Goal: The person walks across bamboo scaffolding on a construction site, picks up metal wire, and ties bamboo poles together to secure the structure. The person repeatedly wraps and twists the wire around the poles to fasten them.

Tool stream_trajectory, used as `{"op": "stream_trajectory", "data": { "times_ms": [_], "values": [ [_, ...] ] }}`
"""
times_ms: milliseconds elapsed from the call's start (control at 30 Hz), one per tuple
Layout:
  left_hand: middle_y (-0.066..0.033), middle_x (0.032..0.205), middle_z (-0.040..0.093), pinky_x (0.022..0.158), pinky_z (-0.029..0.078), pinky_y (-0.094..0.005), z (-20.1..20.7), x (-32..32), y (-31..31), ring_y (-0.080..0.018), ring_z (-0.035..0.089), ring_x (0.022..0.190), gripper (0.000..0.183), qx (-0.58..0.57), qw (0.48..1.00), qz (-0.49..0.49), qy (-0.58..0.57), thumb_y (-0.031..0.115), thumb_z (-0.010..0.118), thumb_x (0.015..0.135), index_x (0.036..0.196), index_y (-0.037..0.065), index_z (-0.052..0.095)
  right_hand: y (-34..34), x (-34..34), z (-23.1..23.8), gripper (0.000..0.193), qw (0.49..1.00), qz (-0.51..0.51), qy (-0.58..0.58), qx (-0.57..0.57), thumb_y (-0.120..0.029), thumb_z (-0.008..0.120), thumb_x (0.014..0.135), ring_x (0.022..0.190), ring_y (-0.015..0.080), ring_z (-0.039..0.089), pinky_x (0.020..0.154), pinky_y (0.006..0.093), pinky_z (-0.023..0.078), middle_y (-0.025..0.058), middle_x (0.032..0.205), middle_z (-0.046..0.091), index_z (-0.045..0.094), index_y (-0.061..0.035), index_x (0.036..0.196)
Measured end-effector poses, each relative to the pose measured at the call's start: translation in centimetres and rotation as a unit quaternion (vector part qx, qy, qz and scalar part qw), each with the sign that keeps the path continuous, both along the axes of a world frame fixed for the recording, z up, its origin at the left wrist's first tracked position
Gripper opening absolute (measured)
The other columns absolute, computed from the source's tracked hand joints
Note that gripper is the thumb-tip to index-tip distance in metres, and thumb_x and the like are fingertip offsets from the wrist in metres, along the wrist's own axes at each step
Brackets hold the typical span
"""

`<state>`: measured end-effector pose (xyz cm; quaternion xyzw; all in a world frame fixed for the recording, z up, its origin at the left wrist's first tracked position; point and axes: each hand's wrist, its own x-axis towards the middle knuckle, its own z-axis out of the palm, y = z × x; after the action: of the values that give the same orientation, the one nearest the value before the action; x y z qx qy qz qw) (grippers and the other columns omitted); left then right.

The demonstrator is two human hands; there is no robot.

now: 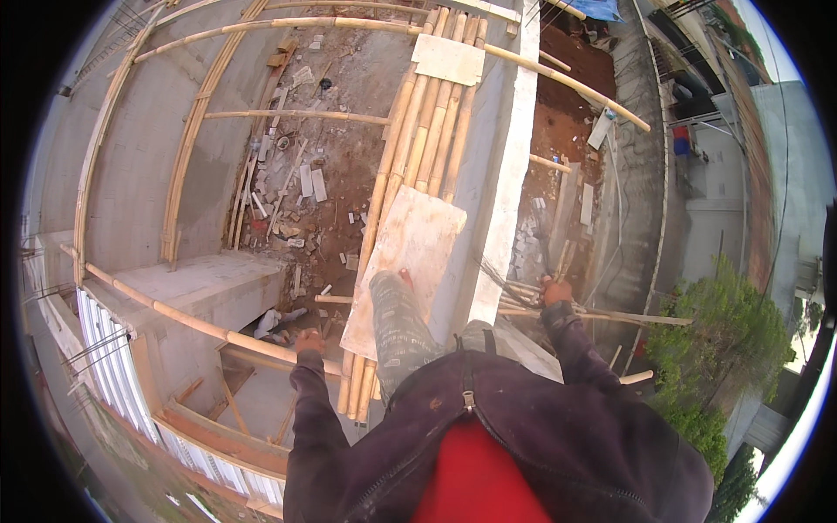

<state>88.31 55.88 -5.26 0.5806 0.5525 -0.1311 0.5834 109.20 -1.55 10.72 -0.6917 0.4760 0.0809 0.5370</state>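
Observation:
My left hand (309,341) hangs just above a long bamboo pole (187,314) that runs from the left toward the walkway. Its fingers are curled, and I see nothing in them. My right hand (556,291) is out on the other side, fingers also curled, over thin rods (499,277) and bamboo sticks lower down. Whether it touches any of them is hard to make out. Between my hands, my leg in patterned grey trousers (399,318) stands with a bare foot on a pale board (417,234). That board lies across a bundle of bamboo poles (427,131).
A smaller board (448,59) rests farther along the bamboo. Right of the walkway runs a concrete wall top (514,166). Far below on the left, the ground (318,200) holds rubble and blocks. Upright and cross bamboo poles (196,131) stand left; a leafy tree (719,349) rises right.

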Motion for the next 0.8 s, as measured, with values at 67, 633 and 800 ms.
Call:
{"op": "stream_trajectory", "data": {
  "times_ms": [67,633,800],
  "values": [
    [-0.0031,0.069,0.057,0.041,0.041,-0.0267,1.0,2.0,1.8,-0.0118,0.052,0.049,0.013,0.012,1.000,0.010,0.001,0.010,0.055,0.085,0.097,0.006,0.059,-0.3,0.2,0.4,0.013,1.000,-0.027,0.002,-0.008,-0.008,0.058,0.085,0.039,0.0151,0.044,0.034,0.0311,0.033,0.0031,0.054,0.047,0.051,-0.0022,0.077],
    [-0.0061,0.099,0.061,0.054,0.049,-0.0315,10.6,15.5,18.6,-0.0183,0.062,0.072,0.026,0.126,0.985,-0.116,-0.029,0.020,0.054,0.088,0.111,0.009,0.057,-5.5,-1.1,6.6,0.016,0.983,-0.152,-0.062,-0.079,-0.010,0.059,0.083,0.039,0.0138,0.044,0.035,0.0294,0.033,0.0028,0.054,0.047,0.050,-0.0044,0.071],
    [-0.0042,0.092,0.060,0.050,0.047,-0.0285,11.8,18.7,18.9,-0.0144,0.060,0.068,0.022,0.162,0.976,-0.134,-0.051,0.017,0.053,0.090,0.109,0.007,0.058,-6.3,-1.5,7.5,0.016,0.981,-0.172,-0.051,-0.079,-0.013,0.058,0.087,0.041,0.0147,0.045,0.038,0.0310,0.038,0.0041,0.059,0.051,0.056,0.0023,0.080]
  ]
}}
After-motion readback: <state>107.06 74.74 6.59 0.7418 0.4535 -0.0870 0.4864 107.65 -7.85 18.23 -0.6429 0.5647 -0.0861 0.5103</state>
